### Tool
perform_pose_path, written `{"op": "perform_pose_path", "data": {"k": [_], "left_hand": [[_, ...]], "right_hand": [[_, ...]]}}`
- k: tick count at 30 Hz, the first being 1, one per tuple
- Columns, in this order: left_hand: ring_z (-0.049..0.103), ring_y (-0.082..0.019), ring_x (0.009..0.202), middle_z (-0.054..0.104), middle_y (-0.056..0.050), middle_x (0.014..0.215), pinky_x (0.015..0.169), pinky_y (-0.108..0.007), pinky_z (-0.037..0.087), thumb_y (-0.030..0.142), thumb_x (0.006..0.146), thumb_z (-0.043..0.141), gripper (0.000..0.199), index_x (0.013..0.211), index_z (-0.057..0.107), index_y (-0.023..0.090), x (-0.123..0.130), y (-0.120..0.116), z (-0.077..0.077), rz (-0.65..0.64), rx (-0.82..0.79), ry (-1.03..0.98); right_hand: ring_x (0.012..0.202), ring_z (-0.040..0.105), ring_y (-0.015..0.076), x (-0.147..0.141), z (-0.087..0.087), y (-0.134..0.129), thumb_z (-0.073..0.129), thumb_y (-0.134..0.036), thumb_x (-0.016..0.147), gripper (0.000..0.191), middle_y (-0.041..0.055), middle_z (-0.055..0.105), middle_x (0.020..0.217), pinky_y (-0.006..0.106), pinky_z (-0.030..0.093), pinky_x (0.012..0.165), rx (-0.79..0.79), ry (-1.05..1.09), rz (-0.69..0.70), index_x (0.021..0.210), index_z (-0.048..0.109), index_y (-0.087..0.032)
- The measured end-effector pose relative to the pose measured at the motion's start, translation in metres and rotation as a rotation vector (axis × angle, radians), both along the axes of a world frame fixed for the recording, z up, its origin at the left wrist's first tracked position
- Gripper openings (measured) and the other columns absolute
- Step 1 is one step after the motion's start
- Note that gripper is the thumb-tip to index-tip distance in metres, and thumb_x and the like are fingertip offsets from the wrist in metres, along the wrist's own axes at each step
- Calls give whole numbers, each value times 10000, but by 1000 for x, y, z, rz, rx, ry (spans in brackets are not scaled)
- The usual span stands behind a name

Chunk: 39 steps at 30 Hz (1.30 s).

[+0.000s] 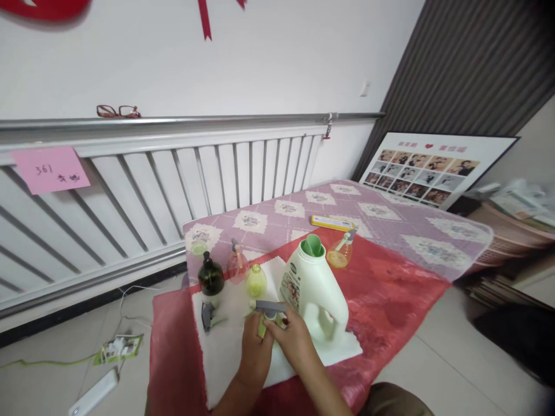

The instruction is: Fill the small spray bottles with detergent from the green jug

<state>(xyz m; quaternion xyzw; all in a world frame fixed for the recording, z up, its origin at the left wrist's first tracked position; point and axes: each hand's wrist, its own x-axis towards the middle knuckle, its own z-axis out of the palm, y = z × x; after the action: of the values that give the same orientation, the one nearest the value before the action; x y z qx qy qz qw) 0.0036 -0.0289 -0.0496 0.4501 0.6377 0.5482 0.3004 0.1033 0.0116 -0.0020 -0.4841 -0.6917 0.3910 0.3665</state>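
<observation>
Both hands meet over the white cloth (pixel 221 358). My left hand (pixel 256 338) is closed around a small yellow-green bottle (pixel 262 328), mostly hidden by the fingers. At its top, my right hand (pixel 292 335) is closed on a grey spray head (pixel 271 307). Just right of them stands a big pale green jug (pixel 318 289) with an open green mouth. Behind my hands is a yellow-green bottle (pixel 255 281) without a spray head. A loose grey spray head (pixel 208 316) lies on the cloth to the left.
A dark green bottle (pixel 210 277) and a pink spray bottle (pixel 237 264) stand at the back left. An orange-yellow spray bottle (pixel 339 254) is behind the jug, near a yellow box (pixel 332 223). A white radiator (pixel 217 173) borders the table.
</observation>
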Motion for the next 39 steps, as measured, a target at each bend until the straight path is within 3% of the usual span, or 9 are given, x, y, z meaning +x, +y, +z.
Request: {"op": "perform_pose_path", "data": {"k": [9, 14, 18, 20, 23, 26, 32, 39], "left_hand": [[584, -228, 947, 657, -45, 938, 868, -375, 466, 229, 785, 549, 195, 954, 647, 219, -3, 4, 0, -23, 34, 93], [572, -239, 939, 639, -54, 926, 860, -391, 466, 223, 761, 561, 191, 935, 639, 212, -2, 7, -1, 1, 34, 106], [572, -248, 930, 639, -54, 914, 848, -394, 471, 252, 765, 579, 181, 933, 638, 217, -2, 9, 2, 11, 37, 115], [573, -254, 924, 643, -58, 908, 844, -398, 471, 229, 754, 579, 181, 922, 643, 219, -3, 9, 4, 13, 40, 123], [578, -264, 928, 650, -65, 901, 854, -408, 471, 200, 740, 569, 179, 898, 652, 219, -3, 10, 4, 14, 46, 127], [587, -282, 983, 661, -82, 954, 907, -436, 467, 208, 737, 576, 238, 962, 655, 213, -1, 11, 0, 33, 44, 109], [545, -297, 1156, 631, -103, 1171, 1035, -467, 414, 227, 717, 630, 384, 1101, 628, 217, 0, 14, -7, 50, 60, 53], [548, -280, 1132, 638, -100, 1132, 1049, -450, 412, 206, 704, 640, 405, 1109, 628, 198, -5, 15, -6, 25, 94, 39]], "right_hand": [[788, 655, 211, 4, 7, 6, 638, -256, 704, 245, 16, 696, 851, 345, 514, 739, -80, -47, 39, 939, 585, -217], [970, 635, 230, 11, 35, 10, 677, -206, 662, 476, 56, 652, 1055, 381, 489, 861, -49, -131, 106, 1099, 489, -228], [1106, 571, 251, 7, 64, 17, 654, -152, 676, 629, 108, 607, 1154, 401, 443, 945, 115, -391, 254, 1260, 427, -203], [1075, 571, 258, 1, 74, 23, 643, -92, 642, 592, 104, 624, 1107, 385, 440, 924, 171, -518, 347, 1209, 505, -191], [903, 606, 248, -6, 80, 34, 638, -45, 596, 382, 67, 658, 917, 349, 453, 812, 173, -589, 437, 947, 638, -196], [741, 599, 198, -8, 79, 46, 639, -57, 607, 221, 24, 640, 772, 291, 438, 691, 160, -620, 510, 774, 649, -201], [710, 593, 158, -2, 78, 65, 643, -56, 613, 241, -10, 637, 786, 241, 431, 651, 143, -618, 604, 798, 658, -210], [771, 605, 179, -6, 80, 61, 626, -46, 636, 278, 19, 639, 840, 274, 456, 720, 168, -634, 662, 867, 659, -196]]}}
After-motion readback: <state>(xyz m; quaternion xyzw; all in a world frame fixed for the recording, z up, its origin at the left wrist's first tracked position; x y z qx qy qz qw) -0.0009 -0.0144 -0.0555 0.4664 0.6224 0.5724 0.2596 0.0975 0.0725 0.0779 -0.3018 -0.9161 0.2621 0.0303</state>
